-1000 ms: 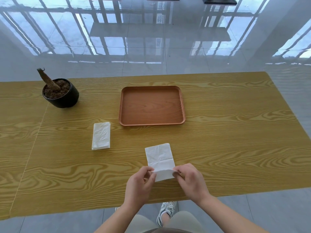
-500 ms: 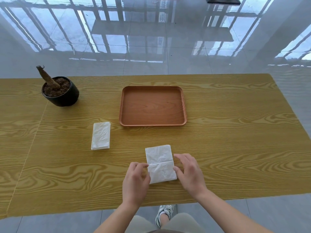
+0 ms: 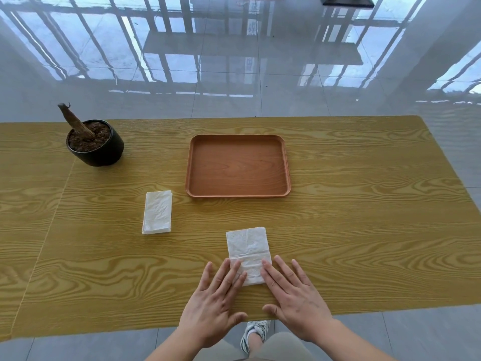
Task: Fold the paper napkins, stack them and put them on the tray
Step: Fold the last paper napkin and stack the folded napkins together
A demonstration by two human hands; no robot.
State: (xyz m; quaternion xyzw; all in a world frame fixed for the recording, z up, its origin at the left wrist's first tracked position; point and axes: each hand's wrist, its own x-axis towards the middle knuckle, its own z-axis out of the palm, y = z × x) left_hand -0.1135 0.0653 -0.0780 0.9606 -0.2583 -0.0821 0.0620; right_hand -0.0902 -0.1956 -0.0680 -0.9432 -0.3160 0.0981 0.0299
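Two flat-fingered presses, left hand (image 3: pixel 212 306) and right hand (image 3: pixel 294 300), on near end of napkin (image 3: pixel 248 246), long axis near-far; pile (image 3: pixel 157 212) far-left, nearer left hand.

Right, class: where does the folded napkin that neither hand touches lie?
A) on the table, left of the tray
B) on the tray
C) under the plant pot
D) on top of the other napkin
A: the folded napkin lies flat on the table, left of the tray and apart from its rim.
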